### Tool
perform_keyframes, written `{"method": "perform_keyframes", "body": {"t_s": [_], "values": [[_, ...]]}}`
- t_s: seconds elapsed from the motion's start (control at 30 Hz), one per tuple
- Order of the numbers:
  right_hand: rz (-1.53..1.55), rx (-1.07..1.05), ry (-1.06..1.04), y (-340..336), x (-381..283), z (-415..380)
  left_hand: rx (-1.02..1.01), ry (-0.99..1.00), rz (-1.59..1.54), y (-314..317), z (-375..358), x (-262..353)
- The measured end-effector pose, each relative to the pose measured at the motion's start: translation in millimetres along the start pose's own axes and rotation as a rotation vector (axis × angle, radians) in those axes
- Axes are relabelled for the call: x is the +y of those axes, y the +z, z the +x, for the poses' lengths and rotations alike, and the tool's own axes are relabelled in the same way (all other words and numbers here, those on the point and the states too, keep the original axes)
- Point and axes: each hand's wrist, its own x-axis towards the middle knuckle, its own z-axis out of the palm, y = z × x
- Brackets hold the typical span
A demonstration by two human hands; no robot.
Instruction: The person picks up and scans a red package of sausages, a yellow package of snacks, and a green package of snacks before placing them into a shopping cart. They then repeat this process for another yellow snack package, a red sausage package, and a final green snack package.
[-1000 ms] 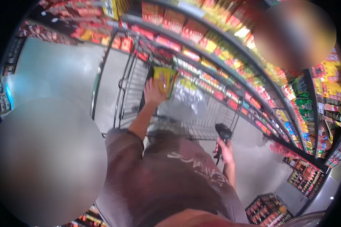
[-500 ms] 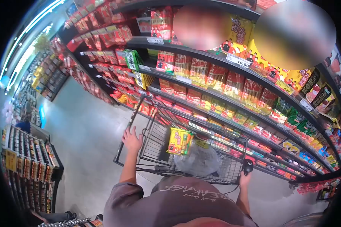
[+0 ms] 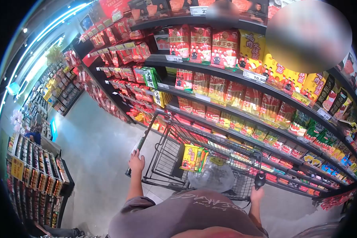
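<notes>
A black wire shopping cart (image 3: 164, 168) stands in front of me, turned sideways. My left hand (image 3: 136, 163) is at the near end of its handle bar (image 3: 146, 133), fingers bent over the bar. In the basket lie a yellow snack packet (image 3: 190, 157) and a clear plastic bag (image 3: 212, 176) with contents I cannot make out. My right hand (image 3: 257, 194), by the cart's right end, is closed around a black handheld device (image 3: 260, 181) with a cord hanging below it.
Curved shelves (image 3: 226, 101) of red and yellow packets run along the cart's far side, with price tags on their edges. Grey floor (image 3: 101, 146) stretches to the left, up to a display rack (image 3: 41, 170) of small goods. Another aisle of shelves (image 3: 61, 89) lies beyond.
My view has shifted, so shelves and cart sit lower and further right. My left hand has moved toward the near end of the handle bar; its fingers look less spread.
</notes>
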Motion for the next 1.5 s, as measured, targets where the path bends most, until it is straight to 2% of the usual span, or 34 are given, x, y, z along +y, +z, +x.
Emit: {"method": "perform_keyframes", "body": {"t_s": [0.07,0.13,0.2,0.27,0.3,0.33,0.4,0.43,0.47,0.53,0.63,0.7,0.8,0.87,0.9,1.03,1.1,1.13,1.17,1.23,1.27,1.3,1.37,1.43,1.5], "values": [[0.011,0.016,0.021,15.6,-4.4,-8.0,0.027,0.013,-0.002,-5.2,9.8,-4.0],[0.124,0.132,0.005,34.4,-5.9,-9.9,0.059,0.037,-0.005,-13.3,33.4,-12.2],[0.111,0.201,0.033,60.0,3.7,-3.1,-0.115,-0.064,-0.073,-22.4,60.8,-22.0],[0.105,0.278,0.060,77.6,1.1,3.1,-0.145,-0.003,-0.041,-36.5,97.0,-25.2],[0.119,0.184,0.139,79.6,-2.0,4.4,-0.181,0.041,-0.002,-41.4,113.3,-28.2],[0.132,0.090,0.218,79.3,-10.1,0.8,-0.009,0.180,-0.035,-43.1,135.2,-28.0],[0.037,0.089,0.222,85.3,-28.7,-5.4,0.168,0.355,-0.173,-83.1,177.4,16.6],[-0.053,0.083,0.216,87.8,-35.7,-6.9,0.256,0.519,-0.281,-87.6,213.9,36.1],[-0.092,0.138,0.213,96.7,-39.1,-10.2,0.363,0.598,-0.348,-121.0,219.4,82.0],[-0.125,0.144,0.210,98.2,-67.4,-28.4,0.415,0.722,-0.528,-177.2,219.9,166.8],[-0.142,0.121,0.191,100.9,-88.2,-44.4,0.485,0.952,-0.765,-217.0,231.1,272.2],[-0.130,0.091,0.185,105.5,-86.9,-45.1,0.594,0.961,-0.687,-234.9,232.5,329.7],[-0.041,0.074,0.185,111.2,-87.2,-50.7,0.497,0.785,-0.590,-247.7,236.6,398.4],[-0.005,0.080,0.180,115.3,-90.0,-55.3,0.353,0.705,-0.580,-251.1,244.9,426.7],[-0.002,0.082,0.184,116.0,-91.7,-58.0,0.287,0.691,-0.617,-253.5,245.4,434.3],[0.029,0.086,0.221,112.4,-97.3,-70.2,0.338,0.621,-0.631,-255.0,235.5,443.3],[0.022,0.049,0.253,109.5,-102.5,-74.1,0.457,0.638,-0.798,-247.6,241.0,439.8],[0.025,0.047,0.255,108.9,-102.8,-75.2,0.598,0.677,-0.866,-242.2,242.3,437.5],[0.024,0.051,0.249,108.8,-102.1,-74.3,0.600,0.679,-0.864,-240.0,242.7,432.5],[0.026,0.052,0.234,109.4,-98.4,-68.6,0.889,0.846,-1.057,-238.3,246.5,419.5],[0.057,0.055,0.211,112.0,-91.8,-64.8,0.942,0.963,-1.068,-234.9,250.9,411.9],[0.086,0.054,0.190,116.2,-84.4,-60.6,0.943,0.957,-1.056,-228.6,251.7,406.4],[0.099,0.052,0.186,119.3,-75.4,-51.5,1.153,1.003,-1.054,-218.9,247.1,396.1],[0.104,0.059,0.188,118.5,-66.0,-52.7,1.156,1.021,-1.065,-215.4,240.8,384.3],[0.067,0.133,0.179,109.8,-72.3,-54.8,1.035,0.963,-1.378,-225.2,223.9,368.4]]}}
